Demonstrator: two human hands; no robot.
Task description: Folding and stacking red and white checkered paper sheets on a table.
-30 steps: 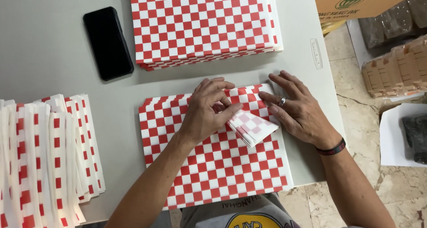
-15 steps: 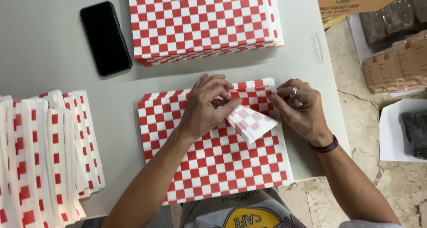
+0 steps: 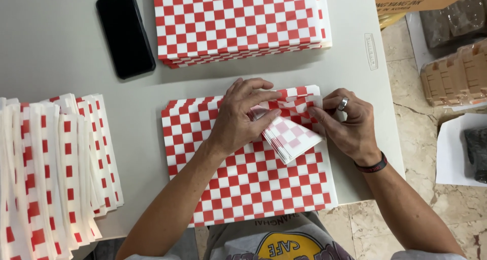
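A red-and-white checked paper sheet (image 3: 243, 184) lies flat on the grey table (image 3: 61, 52) in front of me. Its upper right corner is folded over into a pale flap (image 3: 293, 138). My left hand (image 3: 238, 118) presses on the sheet with its fingers on the fold's upper edge. My right hand (image 3: 350, 125), with a ring and a dark wristband, pinches the paper at the fold's right end. Both hands touch the same sheet.
A thick stack of flat checked sheets (image 3: 238, 22) sits at the table's far side. Several folded checked papers (image 3: 50, 169) are fanned at the left. A black phone (image 3: 125, 34) lies face up. Boxes and wrapped packs (image 3: 456, 72) stand on the floor at right.
My right hand has curled from flat on the sheet into a pinch at the fold. The folded flap has been drawn in a little. My left hand stays on the fold.
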